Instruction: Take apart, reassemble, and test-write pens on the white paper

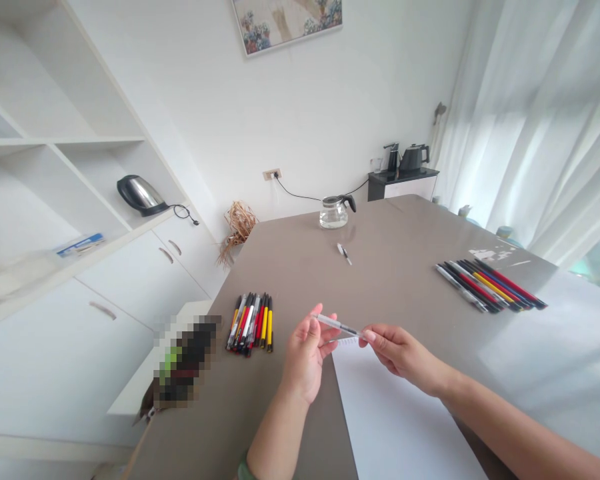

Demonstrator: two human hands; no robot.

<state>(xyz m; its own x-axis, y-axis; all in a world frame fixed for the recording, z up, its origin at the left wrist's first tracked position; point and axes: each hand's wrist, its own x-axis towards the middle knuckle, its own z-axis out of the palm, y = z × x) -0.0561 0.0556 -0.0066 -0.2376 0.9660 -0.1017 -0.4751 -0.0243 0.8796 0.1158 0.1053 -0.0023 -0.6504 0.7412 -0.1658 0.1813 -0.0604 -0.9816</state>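
A clear-barrelled pen [337, 325] with a dark section inside is held level between my two hands, above the top of a white spiral-bound pad [395, 413]. The thumb and fingers of my left hand [307, 353] close on the pen's left end. At its right end, my right hand [397, 350] pinches the pen between thumb and fingertips, which hide that end. A thin light edge shows just below the pen; what it belongs to I cannot make out. Left of my left hand lies a bunch of mixed pens [250, 323] in red, yellow, white and black.
On the right of the brown table [400, 267], several pens [490, 287] lie side by side. A single pen [345, 254] lies farther back, before a glass pot [334, 213]. A blurred-out dark item [187, 363] sits by the left edge. Cupboards [120, 320] stand left.
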